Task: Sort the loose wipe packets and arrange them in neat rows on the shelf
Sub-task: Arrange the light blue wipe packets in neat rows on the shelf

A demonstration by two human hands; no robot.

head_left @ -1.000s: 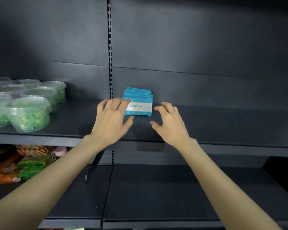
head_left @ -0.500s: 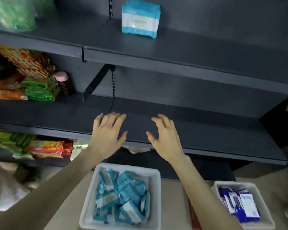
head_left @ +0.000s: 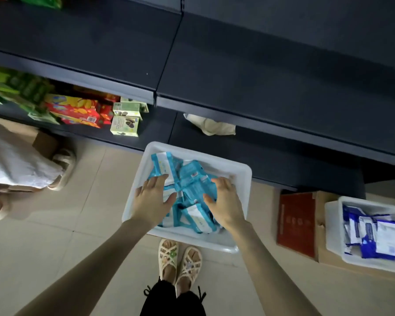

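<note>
The blue packets (head_left: 189, 188) lie heaped in the white bin (head_left: 214, 244) on the floor, below the dark shelf (head_left: 260, 71). The left hand (head_left: 152, 199) rests flat on them, fingers straight. The right hand (head_left: 226, 201) bends its fingers onto the heap; if it grips 1, I cannot tell.

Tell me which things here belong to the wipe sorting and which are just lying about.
Job: left hand, right hand, teal wipe packets in the white tub, blue packets in the second tub, dark shelf.
Lying about: biscuit boxes, red snack boxes, crumpled beige bag, red-topped carton.
</note>
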